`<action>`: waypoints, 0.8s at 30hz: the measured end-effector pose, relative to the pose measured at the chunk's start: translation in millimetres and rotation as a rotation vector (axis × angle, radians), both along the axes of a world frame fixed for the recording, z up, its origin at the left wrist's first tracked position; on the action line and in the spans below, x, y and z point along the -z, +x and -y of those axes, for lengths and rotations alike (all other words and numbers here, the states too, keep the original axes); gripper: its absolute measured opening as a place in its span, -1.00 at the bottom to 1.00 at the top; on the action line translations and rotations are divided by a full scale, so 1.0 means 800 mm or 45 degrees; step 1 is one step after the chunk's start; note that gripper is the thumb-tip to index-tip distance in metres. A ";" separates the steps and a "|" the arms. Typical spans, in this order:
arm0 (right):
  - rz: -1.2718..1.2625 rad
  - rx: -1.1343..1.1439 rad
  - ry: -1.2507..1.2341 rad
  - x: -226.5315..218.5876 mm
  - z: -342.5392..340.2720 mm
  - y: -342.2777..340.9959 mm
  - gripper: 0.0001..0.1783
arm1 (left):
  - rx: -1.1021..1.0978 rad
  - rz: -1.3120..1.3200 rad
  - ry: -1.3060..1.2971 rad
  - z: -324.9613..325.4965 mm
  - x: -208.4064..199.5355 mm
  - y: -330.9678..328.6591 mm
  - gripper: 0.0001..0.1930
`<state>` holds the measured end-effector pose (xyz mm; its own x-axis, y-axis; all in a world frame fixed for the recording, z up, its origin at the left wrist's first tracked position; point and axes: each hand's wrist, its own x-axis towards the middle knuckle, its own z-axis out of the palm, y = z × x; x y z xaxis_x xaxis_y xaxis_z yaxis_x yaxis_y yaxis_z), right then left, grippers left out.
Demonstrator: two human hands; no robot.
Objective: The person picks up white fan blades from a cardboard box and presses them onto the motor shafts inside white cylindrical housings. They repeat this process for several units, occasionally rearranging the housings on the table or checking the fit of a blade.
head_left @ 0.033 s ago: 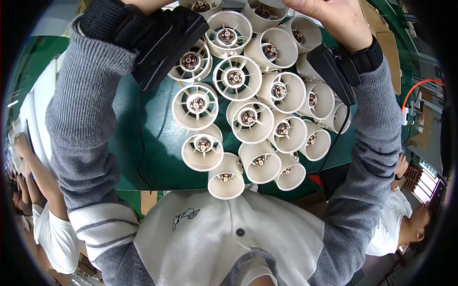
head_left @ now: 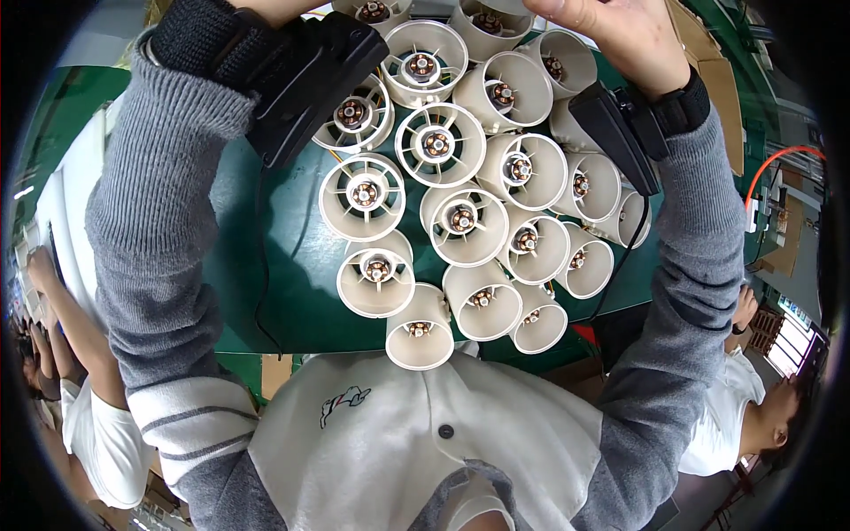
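Off-white round housings [head_left: 486, 241] crowd the green bench [head_left: 305, 323], some touching. The right hand [head_left: 624, 40] is near the uppermost ones; its fingers run past the top edge, so I cannot tell how far they open or what they grip. The left hand lies outside the view. Many housings tilt their open mouths toward the person, showing thin spokes around copper-wound cores [head_left: 461, 219]. Black devices [head_left: 310, 93] are strapped at both wrists.

Behind the right fingers [head_left: 560, 9], a black wrist strap [head_left: 690, 108] carries a black casing [head_left: 611, 133] with a thin cable [head_left: 625, 264]; farther back, grey ribbed sleeves [head_left: 159, 177], the left with a dark-striped white band [head_left: 190, 396]; farthest, a white button-up top [head_left: 522, 403] with outlined embroidery [head_left: 343, 404].
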<state>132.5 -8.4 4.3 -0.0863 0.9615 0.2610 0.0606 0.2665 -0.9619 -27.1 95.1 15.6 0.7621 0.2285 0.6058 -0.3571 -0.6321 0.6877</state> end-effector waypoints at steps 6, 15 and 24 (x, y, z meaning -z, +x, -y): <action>-0.005 0.003 0.009 0.005 -0.001 0.003 0.08 | -0.032 -0.067 -0.057 0.001 -0.002 0.000 -0.48; 0.101 0.138 0.071 -0.025 0.028 0.002 0.01 | 0.022 -0.035 -0.082 0.024 -0.021 0.004 -0.46; -0.758 -0.535 0.766 0.080 0.001 0.038 -0.09 | 0.168 0.067 -0.089 0.041 0.000 0.028 -0.44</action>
<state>163.0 -9.3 -59.4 -0.0882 0.5714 0.8159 -0.6099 0.6166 -0.4978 -4.4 62.4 15.5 0.7560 0.1718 0.6316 -0.4704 -0.5284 0.7068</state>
